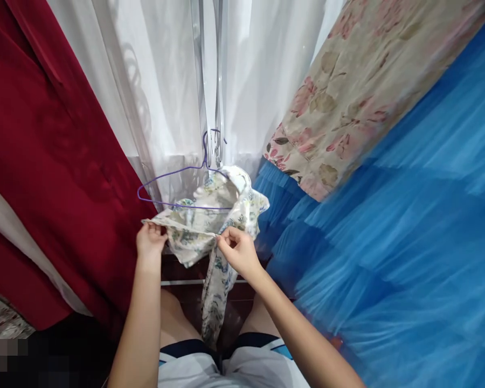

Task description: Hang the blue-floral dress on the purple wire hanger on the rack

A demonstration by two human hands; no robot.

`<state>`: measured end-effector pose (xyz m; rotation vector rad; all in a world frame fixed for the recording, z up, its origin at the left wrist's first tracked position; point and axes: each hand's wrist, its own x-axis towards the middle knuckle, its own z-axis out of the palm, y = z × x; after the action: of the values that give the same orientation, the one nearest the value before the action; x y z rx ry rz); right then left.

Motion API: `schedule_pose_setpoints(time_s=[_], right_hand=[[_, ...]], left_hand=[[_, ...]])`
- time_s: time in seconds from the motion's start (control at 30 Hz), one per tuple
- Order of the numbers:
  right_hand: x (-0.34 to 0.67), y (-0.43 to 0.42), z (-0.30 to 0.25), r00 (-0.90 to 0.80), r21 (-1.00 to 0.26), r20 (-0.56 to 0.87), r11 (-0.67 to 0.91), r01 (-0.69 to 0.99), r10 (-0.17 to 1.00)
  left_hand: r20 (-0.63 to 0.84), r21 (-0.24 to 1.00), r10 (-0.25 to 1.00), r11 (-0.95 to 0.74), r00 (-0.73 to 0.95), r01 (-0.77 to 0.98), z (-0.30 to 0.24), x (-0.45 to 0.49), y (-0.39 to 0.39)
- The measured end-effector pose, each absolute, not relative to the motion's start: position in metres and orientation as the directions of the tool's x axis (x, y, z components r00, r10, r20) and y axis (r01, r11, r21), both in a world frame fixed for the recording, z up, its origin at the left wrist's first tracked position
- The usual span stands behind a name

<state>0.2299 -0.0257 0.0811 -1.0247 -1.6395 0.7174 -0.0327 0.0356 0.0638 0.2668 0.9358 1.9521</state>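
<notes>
A white garment with a blue-green flower print (210, 221) hangs partly over a purple wire hanger (173, 186), whose hook is caught on a hanging strap in front of the white curtain. My left hand (150, 241) pinches the garment's left edge, fingers closed. My right hand (237, 249) pinches the cloth near its middle, fingers closed too. A long strip of the garment dangles down between my arms toward my knees.
A dark red curtain (44, 161) fills the left side. A sheer white curtain (165, 81) hangs behind the hanger. A floral bedsheet (359, 91) and blue tulle fabric (408, 242) cover the right. Dark floor lies below.
</notes>
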Motion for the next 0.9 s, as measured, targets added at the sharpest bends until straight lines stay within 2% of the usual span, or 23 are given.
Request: schedule_pose_setpoints(time_s=[0.17, 0.23, 0.3, 0.37, 0.43, 0.47, 0.53, 0.6, 0.67, 0.77, 0.83, 0.9], right_hand=[[0.272, -0.018, 0.017, 0.049, -0.919, 0.312, 0.289, 0.268, 0.949], [0.284, -0.022, 0.0, 0.052, -0.926, 0.268, 0.242, 0.289, 0.962], [0.287, -0.032, -0.002, -0.03, -0.905, 0.277, 0.272, 0.327, 0.96], [0.28, -0.043, 0.009, -0.187, -0.863, 0.339, 0.384, 0.328, 0.922], [0.268, -0.053, 0.028, -0.358, -0.83, 0.408, 0.505, 0.238, 0.84], [0.261, -0.058, 0.037, -0.424, -0.836, 0.415, 0.521, 0.172, 0.805], [0.25, -0.065, 0.051, -0.515, -0.894, 0.357, 0.444, 0.052, 0.779], [0.247, -0.071, 0.059, -0.553, -0.958, 0.262, 0.283, -0.049, 0.791], [0.252, -0.076, 0.064, -0.543, -0.979, 0.2, 0.141, -0.149, 0.816], [0.277, -0.078, 0.076, -0.495, -0.976, 0.149, 0.047, -0.212, 0.856], [0.301, -0.07, 0.09, -0.456, -0.984, 0.13, 0.057, -0.171, 0.88], [0.329, -0.053, 0.107, -0.379, -0.986, 0.159, 0.127, -0.108, 0.912]], left_hand=[[-0.198, 0.66, 0.9, -0.171, -0.388, -0.732, 0.033, 0.024, 0.019], [-0.124, 0.636, 0.932, -0.19, -0.341, -0.748, 0.04, 0.044, 0.005], [0.025, 0.652, 0.96, -0.228, -0.281, -0.723, 0.053, 0.062, -0.011], [0.215, 0.758, 0.961, -0.276, -0.173, -0.591, 0.066, 0.08, -0.028], [0.354, 0.886, 0.935, -0.338, -0.009, -0.317, 0.078, 0.094, -0.044], [0.396, 0.91, 0.917, -0.384, 0.053, -0.158, 0.083, 0.098, -0.05], [0.461, 0.879, 0.883, -0.468, 0.092, 0.093, 0.089, 0.102, -0.059], [0.493, 0.85, 0.866, -0.5, 0.083, 0.167, 0.089, 0.099, -0.064], [0.411, 0.9, 0.891, -0.43, 0.195, 0.069, 0.081, 0.093, -0.068], [0.141, 0.99, 0.854, -0.136, 0.5, -0.047, 0.056, 0.088, -0.075], [0.025, 0.999, 0.82, -0.043, 0.572, 0.018, 0.039, 0.086, -0.078], [0.007, 0.99, 0.847, -0.081, 0.531, 0.117, 0.029, 0.08, -0.076]])
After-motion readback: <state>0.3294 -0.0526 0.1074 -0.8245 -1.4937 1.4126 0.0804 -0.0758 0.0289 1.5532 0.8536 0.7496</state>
